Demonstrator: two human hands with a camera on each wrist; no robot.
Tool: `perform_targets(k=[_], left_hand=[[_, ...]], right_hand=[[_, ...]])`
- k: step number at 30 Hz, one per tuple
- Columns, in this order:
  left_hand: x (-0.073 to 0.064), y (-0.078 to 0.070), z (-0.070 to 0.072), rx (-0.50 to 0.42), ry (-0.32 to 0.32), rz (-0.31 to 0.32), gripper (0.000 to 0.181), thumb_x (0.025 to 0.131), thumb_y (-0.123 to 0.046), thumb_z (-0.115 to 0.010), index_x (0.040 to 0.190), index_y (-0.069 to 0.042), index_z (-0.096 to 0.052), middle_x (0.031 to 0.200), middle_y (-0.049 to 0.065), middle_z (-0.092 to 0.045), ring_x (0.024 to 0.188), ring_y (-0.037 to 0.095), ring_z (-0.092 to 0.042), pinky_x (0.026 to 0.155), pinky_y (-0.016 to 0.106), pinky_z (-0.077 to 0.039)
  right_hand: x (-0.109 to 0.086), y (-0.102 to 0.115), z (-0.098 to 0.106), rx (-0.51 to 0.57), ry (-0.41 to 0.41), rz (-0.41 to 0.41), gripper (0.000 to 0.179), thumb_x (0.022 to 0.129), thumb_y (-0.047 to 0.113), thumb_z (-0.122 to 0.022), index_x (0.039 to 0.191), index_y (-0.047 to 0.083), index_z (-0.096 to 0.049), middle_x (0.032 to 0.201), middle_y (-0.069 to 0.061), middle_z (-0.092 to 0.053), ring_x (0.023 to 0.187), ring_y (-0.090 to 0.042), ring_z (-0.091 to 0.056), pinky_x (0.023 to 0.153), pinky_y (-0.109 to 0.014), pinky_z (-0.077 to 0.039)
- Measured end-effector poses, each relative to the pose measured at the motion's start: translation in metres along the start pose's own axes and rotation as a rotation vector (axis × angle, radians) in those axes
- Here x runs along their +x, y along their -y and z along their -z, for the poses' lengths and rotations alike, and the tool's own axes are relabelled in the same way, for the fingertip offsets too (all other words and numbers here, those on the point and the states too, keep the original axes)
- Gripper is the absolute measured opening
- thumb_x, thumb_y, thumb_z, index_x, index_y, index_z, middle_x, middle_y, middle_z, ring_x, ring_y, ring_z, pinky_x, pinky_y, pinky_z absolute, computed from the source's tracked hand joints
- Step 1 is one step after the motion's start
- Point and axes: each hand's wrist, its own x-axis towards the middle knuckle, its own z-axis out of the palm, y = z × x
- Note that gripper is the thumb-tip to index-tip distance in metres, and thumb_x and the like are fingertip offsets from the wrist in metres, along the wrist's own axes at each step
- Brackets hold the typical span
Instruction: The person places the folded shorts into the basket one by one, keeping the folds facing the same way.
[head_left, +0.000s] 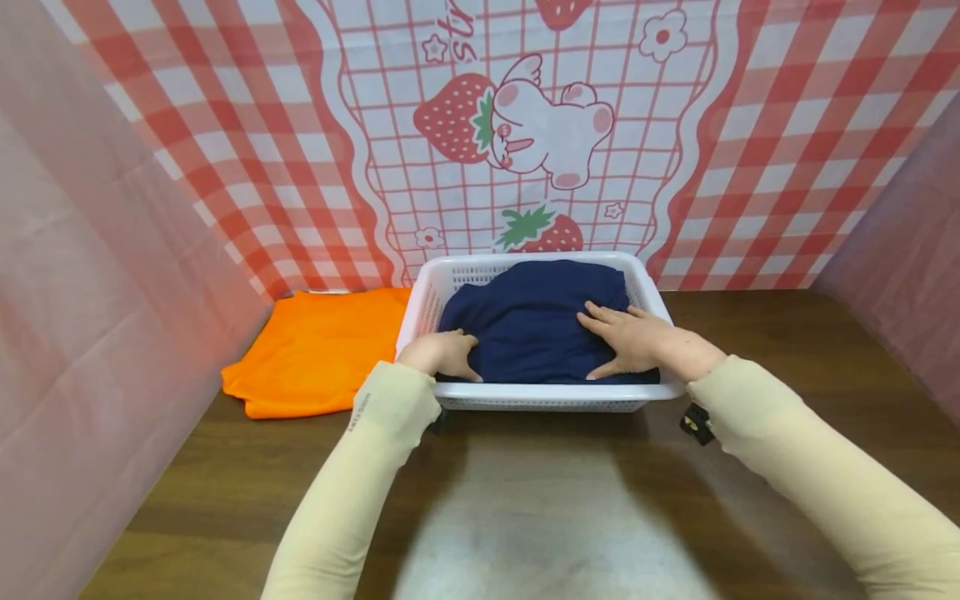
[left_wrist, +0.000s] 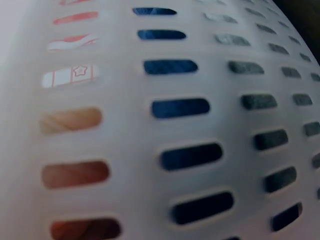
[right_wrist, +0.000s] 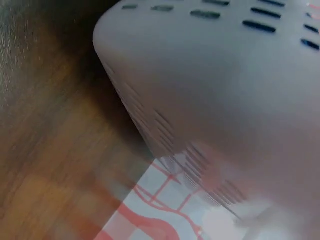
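Note:
A navy blue cloth [head_left: 536, 321] lies in a white plastic basket [head_left: 547, 392] with slotted walls. My right hand [head_left: 630, 337] rests on the cloth's right part, fingers spread and thumb apart. At the left end, my left hand [head_left: 446, 354] reaches over the rim and touches the cloth, thumb extended; some of its fingers are hidden. Close up in the left wrist view is the basket wall [left_wrist: 127, 135], with dark blue showing through its slots. The right wrist view has a basket corner [right_wrist: 200, 75]; neither hand shows clearly there.
An orange cloth [head_left: 322, 354] lies spread on the wooden table [head_left: 247, 483], left of the basket. Behind stands a red-and-white checked curtain [head_left: 787, 142] with strawberry prints. Pale pink sheets [head_left: 97, 250] hang at both sides.

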Motion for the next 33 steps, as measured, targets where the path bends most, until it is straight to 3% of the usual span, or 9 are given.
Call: perform_targets(k=[3, 6, 8, 12, 16, 19, 23, 27, 33], left_hand=[[0.047, 0.025, -0.027, 0.021, -0.009, -0.020, 0.083, 0.073, -0.057, -0.064, 0.138, -0.013, -0.037, 0.145, 0.013, -0.032, 0.135, 0.025, -0.024, 0.107, 0.043, -0.026], [0.057, 0.030, -0.031, 0.028, -0.039, -0.044, 0.082, 0.074, -0.056, -0.064, 0.137, -0.010, -0.038, 0.143, 0.015, -0.034, 0.134, 0.028, -0.026, 0.105, 0.045, -0.028], [0.040, 0.024, -0.020, -0.013, -0.028, -0.058, 0.085, 0.072, -0.057, -0.065, 0.138, -0.011, -0.038, 0.144, 0.013, -0.033, 0.135, 0.026, -0.024, 0.107, 0.043, -0.026], [-0.017, -0.005, 0.016, -0.087, -0.030, -0.073, 0.074, 0.074, -0.042, -0.070, 0.134, -0.007, -0.043, 0.137, 0.014, -0.042, 0.128, 0.026, -0.036, 0.106, 0.039, -0.029], [-0.053, -0.021, 0.036, -0.146, -0.122, -0.105, 0.047, 0.073, -0.028, -0.074, 0.113, -0.008, -0.060, 0.110, 0.010, -0.060, 0.100, 0.024, -0.053, 0.090, 0.034, -0.042], [-0.062, -0.024, 0.038, -0.177, -0.139, -0.134, 0.024, 0.073, -0.023, -0.073, 0.089, -0.009, -0.063, 0.085, 0.005, -0.061, 0.081, 0.020, -0.053, 0.072, 0.028, -0.044], [-0.066, -0.024, 0.035, -0.209, -0.044, -0.143, 0.010, 0.076, -0.018, -0.067, 0.075, -0.010, -0.061, 0.072, -0.001, -0.056, 0.071, 0.016, -0.051, 0.060, 0.022, -0.039], [-0.063, -0.020, 0.031, -0.212, 0.024, -0.097, 0.006, 0.079, -0.013, -0.061, 0.073, -0.010, -0.062, 0.070, -0.001, -0.055, 0.067, 0.015, -0.050, 0.056, 0.021, -0.037], [-0.062, -0.015, 0.025, -0.223, 0.022, -0.064, 0.011, 0.081, -0.007, -0.053, 0.073, -0.011, -0.060, 0.070, 0.000, -0.053, 0.068, 0.017, -0.049, 0.056, 0.023, -0.035]], right_hand=[[0.002, -0.001, 0.003, -0.002, 0.022, -0.010, 0.101, 0.072, 0.062, -0.061, 0.144, 0.003, -0.020, 0.149, -0.022, -0.011, 0.135, -0.037, -0.019, 0.106, -0.057, -0.015], [0.004, 0.000, 0.006, 0.009, 0.029, -0.021, 0.104, 0.070, 0.062, -0.064, 0.143, 0.002, -0.021, 0.148, -0.025, -0.011, 0.135, -0.038, -0.019, 0.105, -0.058, -0.017], [0.005, 0.002, 0.009, 0.018, 0.034, -0.027, 0.105, 0.068, 0.061, -0.066, 0.143, 0.001, -0.022, 0.147, -0.026, -0.012, 0.134, -0.039, -0.020, 0.105, -0.058, -0.018], [0.000, 0.004, 0.013, 0.041, 0.002, -0.020, 0.096, 0.069, 0.055, -0.069, 0.139, -0.001, -0.032, 0.144, -0.028, -0.022, 0.131, -0.041, -0.027, 0.104, -0.058, -0.020], [-0.009, 0.002, 0.013, 0.059, -0.155, 0.021, 0.067, 0.068, 0.047, -0.073, 0.118, 0.006, -0.057, 0.121, -0.019, -0.052, 0.110, -0.035, -0.050, 0.091, -0.050, -0.039], [-0.016, 0.001, 0.011, 0.074, -0.239, 0.052, 0.036, 0.066, 0.043, -0.076, 0.087, 0.016, -0.064, 0.086, -0.001, -0.058, 0.078, -0.018, -0.056, 0.066, -0.035, -0.045], [-0.021, 0.000, 0.008, 0.120, -0.181, 0.081, 0.022, 0.070, 0.038, -0.074, 0.066, 0.024, -0.058, 0.061, 0.010, -0.050, 0.057, -0.007, -0.046, 0.051, -0.025, -0.035], [-0.023, 0.001, 0.006, 0.107, -0.109, 0.092, 0.018, 0.075, 0.036, -0.070, 0.064, 0.025, -0.060, 0.058, 0.012, -0.052, 0.055, -0.006, -0.046, 0.050, -0.025, -0.035], [-0.024, 0.005, 0.009, 0.071, -0.013, 0.089, 0.019, 0.078, 0.045, -0.063, 0.075, 0.026, -0.068, 0.066, 0.013, -0.060, 0.061, -0.007, -0.051, 0.053, -0.029, -0.040]])
